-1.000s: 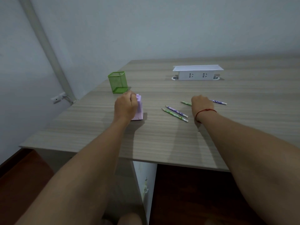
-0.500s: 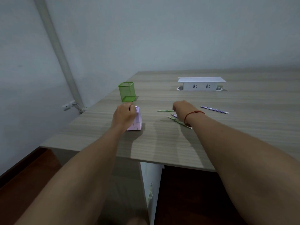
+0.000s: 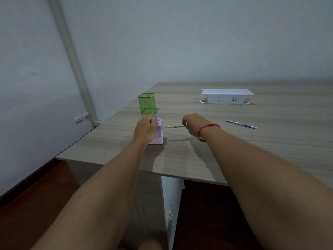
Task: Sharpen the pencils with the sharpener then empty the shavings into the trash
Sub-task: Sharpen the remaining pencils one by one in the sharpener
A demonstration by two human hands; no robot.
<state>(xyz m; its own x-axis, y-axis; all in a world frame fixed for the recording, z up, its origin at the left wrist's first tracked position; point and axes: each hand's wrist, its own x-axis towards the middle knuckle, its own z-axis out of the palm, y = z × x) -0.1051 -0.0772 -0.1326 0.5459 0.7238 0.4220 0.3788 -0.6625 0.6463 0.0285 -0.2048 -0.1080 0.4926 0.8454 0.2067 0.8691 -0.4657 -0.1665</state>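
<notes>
A small lilac block-shaped sharpener (image 3: 159, 134) stands on the wooden desk (image 3: 234, 150) near its left front corner. My left hand (image 3: 145, 130) grips it from the left side. My right hand (image 3: 193, 125), with a red string on the wrist, holds a green patterned pencil (image 3: 174, 126) level above the desk, its tip pointing left, a short gap from the sharpener. A purple pencil (image 3: 241, 124) lies on the desk to the right. Any other pencils are hidden behind my right arm.
A green mesh pen cup (image 3: 146, 103) stands just behind the sharpener. A white pop-up socket box (image 3: 227, 96) sits at the back centre. The desk's left edge runs beside a wall with a white pipe (image 3: 75, 65). Dark red floor (image 3: 27, 222) lies below.
My right hand has lifted a green pencil off the desk and carried it left toward the sharpener. My left hand has stayed on the sharpener. The camera tilted up.
</notes>
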